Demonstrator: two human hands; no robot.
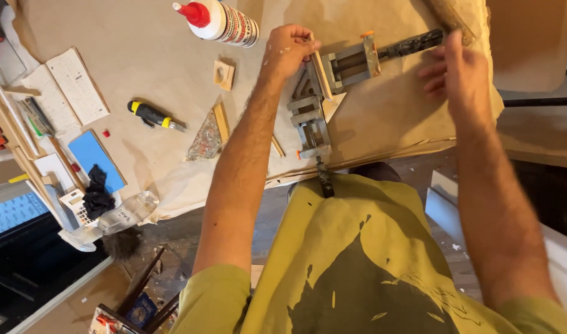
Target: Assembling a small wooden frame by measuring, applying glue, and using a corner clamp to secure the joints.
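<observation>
A grey metal corner clamp lies on brown paper covering the table. It has two screw arms at right angles, each ending in a dark handle: one handle points far right, the other points toward me. My left hand presses a light wooden strip against the clamp's corner. My right hand hovers blurred by the far right handle, fingers apart, touching it or just off it.
A white glue bottle with a red cap lies at the top. A yellow and black screwdriver, small wood pieces, a clear plastic wedge, a blue pad, a black cloth and a plastic bottle lie at left.
</observation>
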